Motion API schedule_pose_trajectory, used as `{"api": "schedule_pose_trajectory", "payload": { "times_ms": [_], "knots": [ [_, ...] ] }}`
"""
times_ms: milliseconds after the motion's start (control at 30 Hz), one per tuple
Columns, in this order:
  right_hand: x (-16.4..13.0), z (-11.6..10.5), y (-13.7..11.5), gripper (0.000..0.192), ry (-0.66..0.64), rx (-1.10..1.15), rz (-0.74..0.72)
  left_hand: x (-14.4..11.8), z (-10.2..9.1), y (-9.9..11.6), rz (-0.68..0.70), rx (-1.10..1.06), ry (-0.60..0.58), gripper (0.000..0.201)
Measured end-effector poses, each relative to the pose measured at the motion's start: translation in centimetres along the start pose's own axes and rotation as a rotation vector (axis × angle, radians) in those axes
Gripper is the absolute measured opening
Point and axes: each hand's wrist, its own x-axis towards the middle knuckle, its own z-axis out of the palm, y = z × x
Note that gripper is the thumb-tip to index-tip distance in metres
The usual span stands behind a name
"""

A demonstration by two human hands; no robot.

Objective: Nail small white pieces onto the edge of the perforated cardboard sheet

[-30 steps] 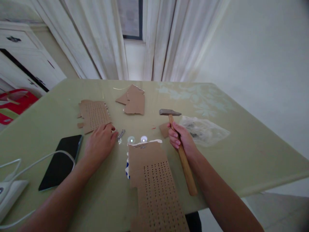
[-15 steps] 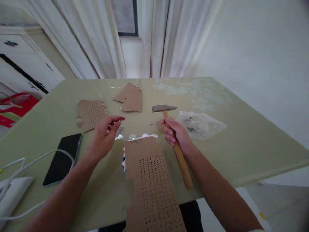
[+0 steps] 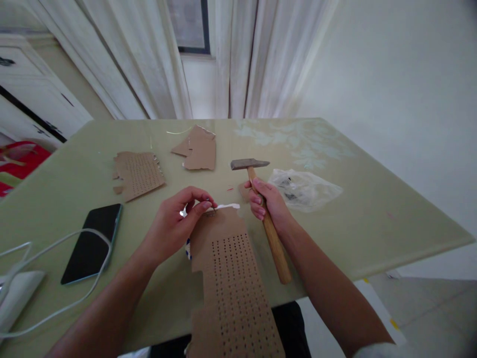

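- While the left hand (image 3: 175, 226) pinches something small, too tiny to identify, at the perforated cardboard (image 3: 231, 278) top edge,
- the right hand (image 3: 270, 206) stays clamped around the hammer (image 3: 261, 209) handle, head raised beyond the knuckles.

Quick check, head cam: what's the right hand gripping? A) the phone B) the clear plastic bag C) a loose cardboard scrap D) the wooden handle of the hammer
D: the right hand is wrapped around the wooden shaft of the hammer, just under its metal head, while the phone and the plastic bag lie untouched on the table.
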Motion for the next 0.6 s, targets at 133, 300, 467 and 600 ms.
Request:
{"api": "schedule_pose_trajectory", "payload": {
  "times_ms": [133,300,467,600],
  "knots": [
    [-0.1,0.0,0.1,0.042,-0.001,0.0,0.005,-0.1,0.1,0.7,0.043,0.055,-0.007,0.017],
    [-0.2,0.1,0.1,0.042,-0.004,0.005,0.009,-0.1,0.2,1.2,0.069,0.087,0.022,0.015],
    [-0.4,0.3,0.0,0.042,-0.007,0.009,0.005,-0.2,0.2,1.1,0.081,0.108,0.014,0.017],
    [-0.3,0.3,0.0,0.041,0.001,0.001,0.007,-0.1,0.2,1.4,0.094,0.134,0.015,0.019]
  ]
}}
